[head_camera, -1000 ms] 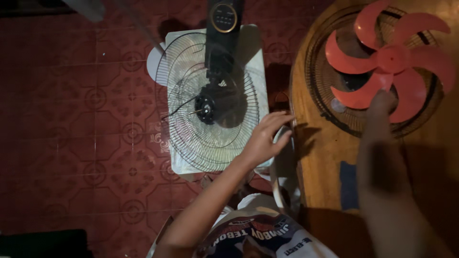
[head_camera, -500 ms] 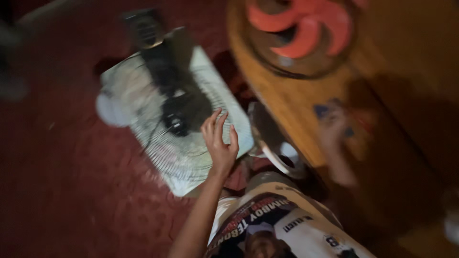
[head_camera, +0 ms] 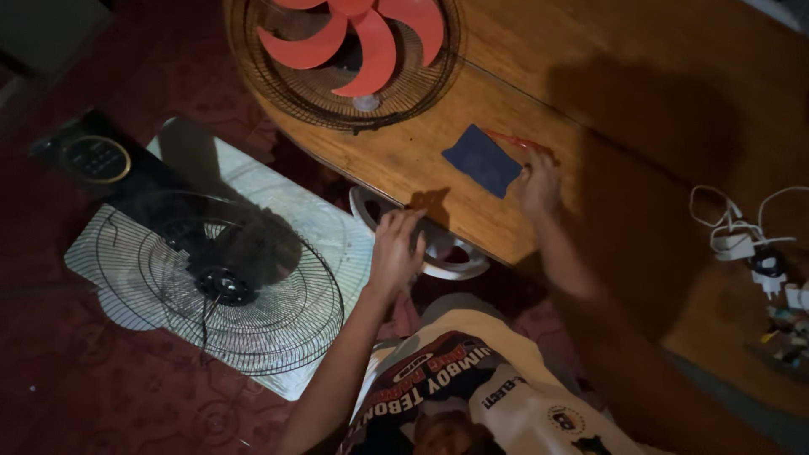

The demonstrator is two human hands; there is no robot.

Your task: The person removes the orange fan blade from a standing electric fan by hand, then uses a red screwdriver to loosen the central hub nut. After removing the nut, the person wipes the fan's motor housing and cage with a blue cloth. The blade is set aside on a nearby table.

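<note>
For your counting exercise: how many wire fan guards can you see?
2. One wire guard is on the fan lying on the floor; the other guard rests on the wooden table under the red blades.

Left hand (head_camera: pixel 396 244) hangs with fingers curled downward — right hand (head_camera: pixel 538 181) reaches forward, fingertips pinched together.

- a round control panel (head_camera: pixel 95 157) sat on the black fan body on the floor at the left: a dark dial face ringed in gold, with faint small marks inside, too dim to make out.
- a flat dark blue rectangular card or packet (head_camera: pixel 481 159) lay on the wooden table (head_camera: pixel 607 67), just beside the right hand (head_camera: pixel 538 181), which touched a thin red item at the card's far edge.
- no other labels, signs or screens could be told apart in the dim light.
</note>
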